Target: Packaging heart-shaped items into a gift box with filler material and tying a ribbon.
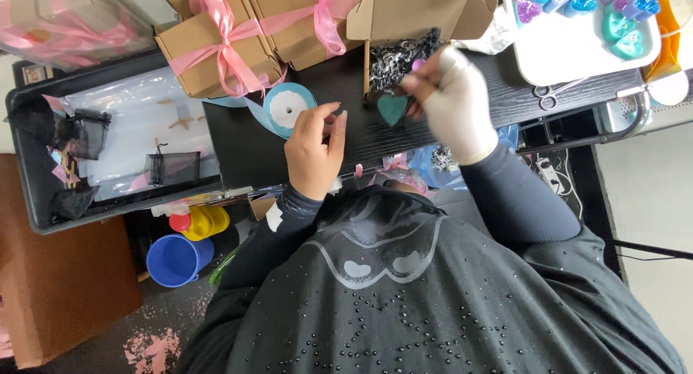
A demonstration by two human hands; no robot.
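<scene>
My right hand, in a white glove, pinches a teal heart-shaped piece just above the dark table. It is in front of an open cardboard box filled with black shredded paper. My bare left hand is to the left of the heart, fingers pressed against the thumb. Whether it holds anything I cannot tell. A light blue ribbon spool lies right beside its fingertips.
Closed cardboard boxes tied with pink ribbon stand at the back left. At the back right a white tray holds several glittery hearts, with scissors beside it. To the left, a black tray holds black mesh bags. A blue cup sits below.
</scene>
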